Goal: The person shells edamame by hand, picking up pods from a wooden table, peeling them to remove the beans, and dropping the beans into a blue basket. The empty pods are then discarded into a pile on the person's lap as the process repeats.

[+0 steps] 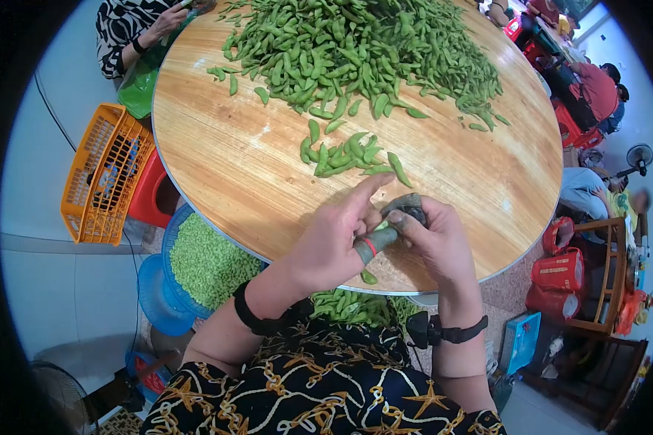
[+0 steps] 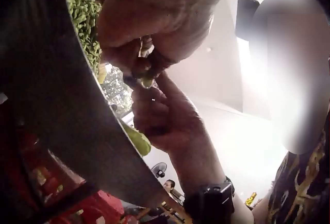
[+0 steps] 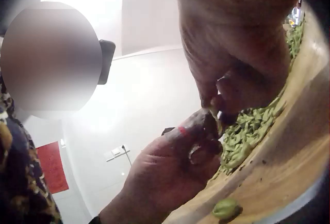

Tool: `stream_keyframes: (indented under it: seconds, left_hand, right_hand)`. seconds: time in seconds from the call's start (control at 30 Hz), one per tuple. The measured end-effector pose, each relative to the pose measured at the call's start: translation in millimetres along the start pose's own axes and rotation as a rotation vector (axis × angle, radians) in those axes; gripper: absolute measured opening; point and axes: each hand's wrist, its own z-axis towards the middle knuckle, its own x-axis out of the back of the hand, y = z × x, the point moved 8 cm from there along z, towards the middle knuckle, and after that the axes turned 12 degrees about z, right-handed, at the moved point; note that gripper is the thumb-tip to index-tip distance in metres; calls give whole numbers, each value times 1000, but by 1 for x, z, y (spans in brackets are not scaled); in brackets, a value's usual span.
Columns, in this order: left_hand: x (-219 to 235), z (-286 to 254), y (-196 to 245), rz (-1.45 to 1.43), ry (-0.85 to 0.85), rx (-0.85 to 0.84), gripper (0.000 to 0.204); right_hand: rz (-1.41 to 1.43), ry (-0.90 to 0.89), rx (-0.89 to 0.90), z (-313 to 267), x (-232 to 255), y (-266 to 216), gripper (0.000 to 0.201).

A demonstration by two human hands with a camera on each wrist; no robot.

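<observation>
Close over the near edge of the round wooden table, both hands meet at a small green bean pod. My left hand pinches it, its thumb wrapped in a dark green cover with a red band. The right hand grips the pod from the other side, with dark covers on its thumb and finger. Fingers hide most of the pod; a pale green end shows in the left wrist view. Just beyond the hands lies a small group of pods. One loose pod rests near the table edge.
A large heap of bean pods covers the far side. Below the table at left stands a blue basket of shelled beans, near an orange crate and red stool. More pods lie by my lap.
</observation>
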Motion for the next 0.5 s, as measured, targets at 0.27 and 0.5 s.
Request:
stream_keyframes:
  seconds: [0.27,0.5]
  left_hand:
    - [15,-14,15,241,32,-477,21]
    - [-1,-19,-34,-958,-310,72,16]
  right_hand:
    - [1029,-127,-301,-10,-37,37,6]
    - [879,-129,-213,-5,-52,32,9]
